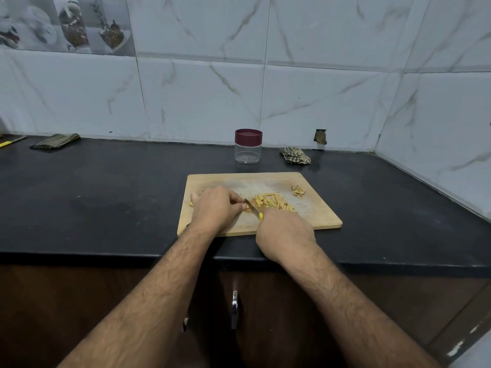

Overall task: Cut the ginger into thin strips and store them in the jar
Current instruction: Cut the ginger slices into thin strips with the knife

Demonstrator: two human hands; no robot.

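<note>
As I watch from the head camera, the right hand (285, 233) grips a yellow-handled knife (253, 208), its blade angled down onto the wooden cutting board (316, 216), while the left hand (216, 208), fingers curled, pins a piece of ginger (193, 200) beside the blade. A heap of thin ginger strips (273, 201) lies just right of the knife, with a few peel scraps (299, 191) near the board's far right corner. The clear jar (248, 150), maroon lid on, stands upright on the black surface (106, 195) behind the board, near a crumpled checked cloth (295, 155).
</note>
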